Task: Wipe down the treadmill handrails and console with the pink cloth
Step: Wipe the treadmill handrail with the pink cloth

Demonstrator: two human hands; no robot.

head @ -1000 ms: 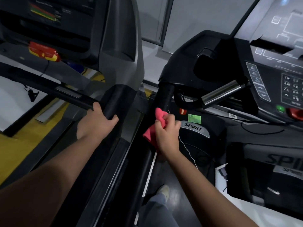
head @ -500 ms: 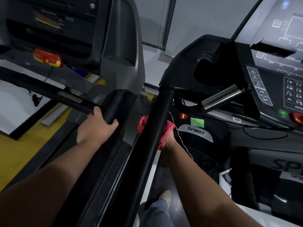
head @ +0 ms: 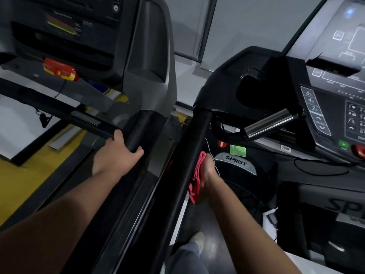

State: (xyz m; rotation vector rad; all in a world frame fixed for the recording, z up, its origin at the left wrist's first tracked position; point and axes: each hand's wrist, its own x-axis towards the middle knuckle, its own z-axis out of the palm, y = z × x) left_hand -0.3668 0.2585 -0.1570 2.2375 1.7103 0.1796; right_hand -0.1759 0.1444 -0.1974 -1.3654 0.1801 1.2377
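The pink cloth (head: 195, 181) is being gripped in the curled right hand (head: 210, 173) and pressed against the inner side of the black handrail (head: 187, 155), partway along it. The neighbouring machine's rail end (head: 136, 133) is being clasped by the left hand (head: 116, 155). The job is being judged as early: the console (head: 335, 115) is not yet being touched. "SPIRIT" is being shown on a grey badge (head: 236, 160); the side keys (head: 312, 101) are being read as 6, 4, 2.
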